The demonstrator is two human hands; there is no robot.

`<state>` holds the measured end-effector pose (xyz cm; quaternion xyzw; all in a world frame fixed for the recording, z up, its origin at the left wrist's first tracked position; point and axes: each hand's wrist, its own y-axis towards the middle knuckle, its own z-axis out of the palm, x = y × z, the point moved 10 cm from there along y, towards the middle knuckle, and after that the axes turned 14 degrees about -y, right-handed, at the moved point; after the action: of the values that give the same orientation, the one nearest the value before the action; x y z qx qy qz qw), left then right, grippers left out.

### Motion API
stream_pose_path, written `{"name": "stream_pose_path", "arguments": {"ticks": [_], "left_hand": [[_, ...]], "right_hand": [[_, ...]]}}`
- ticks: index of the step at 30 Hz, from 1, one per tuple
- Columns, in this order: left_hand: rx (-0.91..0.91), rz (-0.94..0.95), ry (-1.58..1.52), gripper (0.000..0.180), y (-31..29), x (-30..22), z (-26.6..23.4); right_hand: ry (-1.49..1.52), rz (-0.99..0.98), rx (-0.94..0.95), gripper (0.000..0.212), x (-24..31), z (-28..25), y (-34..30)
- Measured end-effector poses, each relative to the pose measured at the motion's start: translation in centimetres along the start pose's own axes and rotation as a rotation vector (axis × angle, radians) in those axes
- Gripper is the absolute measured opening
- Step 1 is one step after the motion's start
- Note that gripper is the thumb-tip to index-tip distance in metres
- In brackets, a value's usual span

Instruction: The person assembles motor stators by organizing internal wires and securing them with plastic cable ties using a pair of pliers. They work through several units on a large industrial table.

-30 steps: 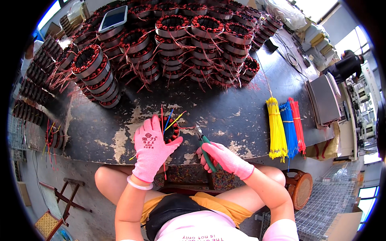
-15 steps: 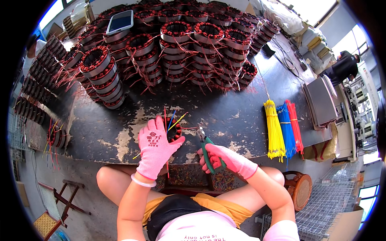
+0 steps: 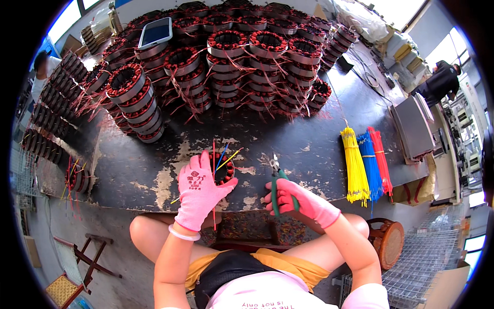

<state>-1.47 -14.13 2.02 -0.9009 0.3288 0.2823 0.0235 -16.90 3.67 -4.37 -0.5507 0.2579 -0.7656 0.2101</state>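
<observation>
My left hand (image 3: 199,186), in a pink glove, lies over a small motor stator (image 3: 229,169) near the table's front edge. Its thumb rests along the stator's near right side, and the palm hides the left part of the ring. Red, blue and yellow wires (image 3: 223,157) stick out beside the fingers. To the right, my right hand (image 3: 301,198), gloved too, is closed round green-handled wire cutters (image 3: 279,172). Their jaws point away from me, above the table and apart from the stator.
Tall stacks of wound stators (image 3: 226,67) fill the far side, with a phone-like device (image 3: 155,33) on top. Tied bundles of yellow (image 3: 355,167), blue (image 3: 369,165) and red wires (image 3: 380,159) lie at the right. Another person (image 3: 440,82) stands beyond, far right.
My right hand has drawn the wire cutters to the right, away from the stator, turning them more upright. The wire that stretched to their jaws no longer reaches them. My left hand stays on the stator.
</observation>
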Motion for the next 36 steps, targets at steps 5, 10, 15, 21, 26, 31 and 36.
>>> {"name": "stream_pose_path", "arguments": {"ticks": [5,10,15,21,26,31,36], "left_hand": [[0.020,-0.031,-0.063,0.096,-1.6,5.0,-4.0],[-0.060,-0.143,-0.001,0.099,-4.7,11.7,-9.4],[-0.105,-0.205,0.002,0.097,-5.9,15.7,-11.5],[-0.105,-0.206,0.011,0.100,-6.5,16.2,-11.3],[-0.092,-0.282,0.116,0.105,-7.1,17.6,-11.1],[-0.048,-0.299,0.152,0.109,-5.5,16.3,-10.0],[-0.068,-0.358,0.228,0.109,-6.1,16.9,-10.3]], "right_hand": [[-0.796,-0.211,-0.253,0.071,6.6,2.1,0.6],[-1.540,-0.483,-0.693,0.076,13.9,10.0,9.0],[-1.549,-0.714,-1.015,0.077,14.5,13.7,16.1],[-1.463,-1.176,-0.404,0.058,8.1,13.0,6.2],[-1.601,-1.154,-0.230,0.062,9.1,8.8,6.8],[-1.736,-0.966,-0.689,0.066,14.2,-7.0,8.9],[-1.644,-1.130,-0.336,0.062,10.9,-0.4,4.4]]}}
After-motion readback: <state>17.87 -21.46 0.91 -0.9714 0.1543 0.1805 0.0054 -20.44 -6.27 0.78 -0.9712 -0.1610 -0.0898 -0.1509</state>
